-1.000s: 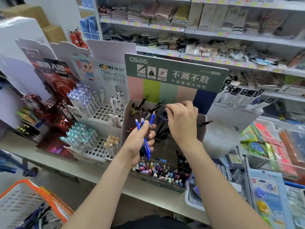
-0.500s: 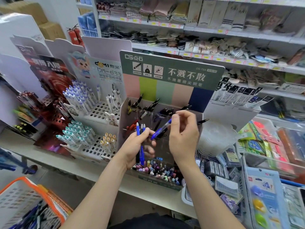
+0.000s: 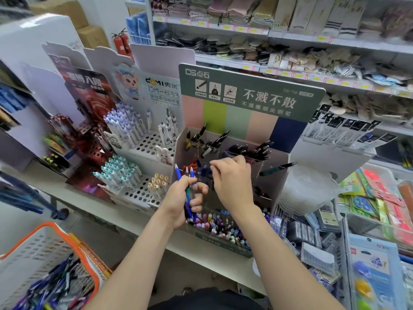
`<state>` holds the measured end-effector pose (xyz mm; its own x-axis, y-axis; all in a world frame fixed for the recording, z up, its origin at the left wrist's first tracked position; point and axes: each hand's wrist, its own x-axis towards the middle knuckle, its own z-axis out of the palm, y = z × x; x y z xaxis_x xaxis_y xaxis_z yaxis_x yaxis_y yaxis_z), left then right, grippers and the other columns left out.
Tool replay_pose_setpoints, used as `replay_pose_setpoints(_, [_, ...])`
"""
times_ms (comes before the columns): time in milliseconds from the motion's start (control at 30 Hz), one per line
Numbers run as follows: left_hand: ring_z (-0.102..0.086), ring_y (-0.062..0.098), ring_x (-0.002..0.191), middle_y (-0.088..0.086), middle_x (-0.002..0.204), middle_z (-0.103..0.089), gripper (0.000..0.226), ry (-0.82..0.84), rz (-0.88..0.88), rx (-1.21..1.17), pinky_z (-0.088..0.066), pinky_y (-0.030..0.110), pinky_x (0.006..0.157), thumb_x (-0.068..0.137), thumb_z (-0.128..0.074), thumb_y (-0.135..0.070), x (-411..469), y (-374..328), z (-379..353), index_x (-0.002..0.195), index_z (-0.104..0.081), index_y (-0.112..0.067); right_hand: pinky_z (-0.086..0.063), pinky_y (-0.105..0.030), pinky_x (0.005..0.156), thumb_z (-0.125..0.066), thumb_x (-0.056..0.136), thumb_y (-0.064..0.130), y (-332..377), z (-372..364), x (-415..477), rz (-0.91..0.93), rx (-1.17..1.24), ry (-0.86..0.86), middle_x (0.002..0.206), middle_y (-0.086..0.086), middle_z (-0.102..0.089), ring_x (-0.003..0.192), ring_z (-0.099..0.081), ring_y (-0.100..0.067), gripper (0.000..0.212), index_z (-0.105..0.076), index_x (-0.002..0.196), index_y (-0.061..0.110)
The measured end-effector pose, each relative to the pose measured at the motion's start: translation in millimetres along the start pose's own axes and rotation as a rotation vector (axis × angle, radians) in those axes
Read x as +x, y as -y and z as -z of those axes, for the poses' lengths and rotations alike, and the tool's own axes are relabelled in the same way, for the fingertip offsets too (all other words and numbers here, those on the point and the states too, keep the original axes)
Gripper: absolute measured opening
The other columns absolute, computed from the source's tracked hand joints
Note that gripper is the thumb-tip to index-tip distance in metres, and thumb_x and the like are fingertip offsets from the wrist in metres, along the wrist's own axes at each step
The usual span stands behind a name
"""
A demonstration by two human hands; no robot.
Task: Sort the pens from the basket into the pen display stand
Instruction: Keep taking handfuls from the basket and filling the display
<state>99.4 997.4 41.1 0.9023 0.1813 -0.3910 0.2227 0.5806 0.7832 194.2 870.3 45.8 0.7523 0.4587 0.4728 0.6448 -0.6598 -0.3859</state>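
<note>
My left hand (image 3: 185, 200) grips a bundle of pens (image 3: 188, 191), blue and teal, with their tips pointing up. My right hand (image 3: 233, 184) reaches into the middle tier of the pen display stand (image 3: 180, 151), the one with the green header card. Its fingertips pinch a blue pen (image 3: 204, 172) at a compartment where other blue pens stand. Red pens (image 3: 193, 163) sit just left of it and black pens (image 3: 257, 151) fill the upper tier. The white basket (image 3: 55, 227) with an orange rim stands at the lower left, and several loose pens (image 3: 55, 285) lie in it.
White pen stands (image 3: 143, 142) with hole grids sit left of the display stand. A tray of pastel pens (image 3: 220, 230) fronts it on the shelf (image 3: 125, 220). One dark pen (image 3: 278, 168) sticks out on the stand's right. Packaged stationery (image 3: 312, 238) crowds the right side.
My right hand pulled a blue pen out of the bundle in my left hand and carried it down and left into the stand's middle tier. The left hand keeps the rest.
</note>
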Motion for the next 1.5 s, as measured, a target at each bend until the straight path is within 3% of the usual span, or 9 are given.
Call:
replay_pose_setpoints(167, [-0.042, 0.014, 0.054, 0.007, 0.085, -0.062, 0.025, 0.007, -0.059, 0.069, -0.036, 0.026, 0.046, 0.112, -0.049, -0.028, -1.3, -3.3, 0.8, 0.12, -0.06, -0.008, -0.047, -0.042, 0.083, -0.063, 0.105, 0.02, 6.7, 5.3, 0.2, -0.029, 0.102, -0.014, 0.104, 0.0, -0.078, 0.096, -0.06, -0.027, 0.019, -0.078, 0.116, 0.016])
replay_pose_setpoints(367, [-0.049, 0.016, 0.058, 0.008, 0.083, -0.063, 0.033, 0.096, -0.08, 0.175, -0.039, 0.026, 0.048, 0.113, -0.047, -0.033, -1.6, -4.3, -6.2, 0.107, -0.065, -0.006, -0.058, -0.033, 0.075, -0.071, 0.1, 0.025, 17.6, 21.6, -0.3, -0.288, 0.635, 0.13, 0.083, 0.01, -0.074, 0.073, -0.071, -0.009, 0.01, -0.076, 0.108, 0.025])
replay_pose_setpoints(467, [-0.059, 0.019, 0.062, 0.011, 0.087, -0.067, 0.036, -0.047, -0.057, 0.163, -0.048, 0.027, 0.049, 0.113, -0.047, -0.034, 5.2, -2.4, -5.1, 0.11, -0.068, -0.005, -0.056, -0.03, 0.075, -0.068, 0.103, 0.015, 17.7, 39.9, 8.2, -0.325, 0.709, -0.177, 0.089, 0.009, -0.073, 0.08, -0.071, -0.01, 0.007, -0.071, 0.107, 0.021])
replay_pose_setpoints(600, [-0.032, 0.01, 0.046, 0.001, 0.07, -0.045, 0.038, -0.101, 0.002, 0.068, -0.028, 0.022, 0.038, 0.107, -0.055, -0.048, 6.5, -3.2, 1.4, 0.09, -0.062, -0.015, -0.058, -0.036, 0.079, -0.063, 0.107, 0.013, 10.3, 49.1, 15.6, -0.212, 0.621, -0.454, 0.1, -0.001, -0.072, 0.09, -0.071, -0.018, 0.011, -0.068, 0.118, 0.012])
replay_pose_setpoints(767, [-0.025, 0.014, 0.051, -0.001, 0.068, -0.038, 0.066, -0.032, 0.018, 0.011, -0.022, 0.024, 0.042, 0.098, -0.036, -0.082, 3.0, -8.4, -0.3, 0.083, -0.052, -0.02, -0.059, -0.033, 0.091, -0.066, 0.104, 0.006, 2.7, 23.4, 10.6, 0.012, 0.408, -0.217, 0.111, -0.005, -0.077, 0.099, -0.072, -0.017, 0.021, -0.074, 0.124, 0.005])
replay_pose_setpoints(1000, [-0.029, 0.014, 0.053, 0.0, 0.072, -0.041, 0.032, -0.053, 0.006, 0.014, -0.024, 0.024, 0.042, 0.109, -0.032, -0.037, 4.8, -8.2, -5.0, 0.089, -0.047, -0.018, -0.054, -0.045, 0.077, -0.069, 0.1, 0.011, -2.2, -7.4, 4.6, 0.114, -0.046, 0.057, 0.103, -0.005, -0.077, 0.092, -0.059, -0.032, 0.014, -0.08, 0.108, 0.014])
replay_pose_setpoints(1167, [-0.037, 0.015, 0.054, 0.0, 0.071, -0.05, 0.036, -0.061, -0.083, 0.169, -0.026, 0.028, 0.046, 0.111, -0.04, -0.038, 5.5, -11.8, -13.0, 0.09, -0.059, -0.016, -0.053, -0.04, 0.088, -0.057, 0.108, 0.032, 17.8, 12.3, 9.3, -0.111, 0.41, 0.158, 0.089, 0.008, -0.074, 0.086, -0.068, -0.016, 0.022, -0.076, 0.105, 0.023])
replay_pose_setpoints(1300, [-0.042, 0.016, 0.054, 0.004, 0.073, -0.053, 0.025, -0.022, -0.155, 0.267, -0.028, 0.028, 0.046, 0.113, -0.041, -0.033, 8.0, -13.4, -18.8, 0.108, -0.056, -0.014, -0.054, -0.017, 0.066, -0.07, 0.099, 0.025, 19.6, 26.6, 15.3, -0.348, 0.652, 0.226, 0.075, 0.008, -0.076, 0.062, -0.072, -0.005, 0.007, -0.075, 0.103, 0.022])
replay_pose_setpoints(1500, [-0.059, 0.025, 0.057, 0.013, 0.084, -0.064, 0.034, -0.137, -0.15, 0.367, -0.045, 0.029, 0.046, 0.113, -0.045, -0.031, 16.6, -11.7, -22.0, 0.113, -0.062, -0.001, -0.052, -0.027, 0.068, -0.061, 0.102, 0.014, 22.1, 37.3, 19.9, -0.328, 0.728, -0.302, 0.082, 0.002, -0.068, 0.072, -0.068, -0.014, 0.005, -0.058, 0.103, 0.019])
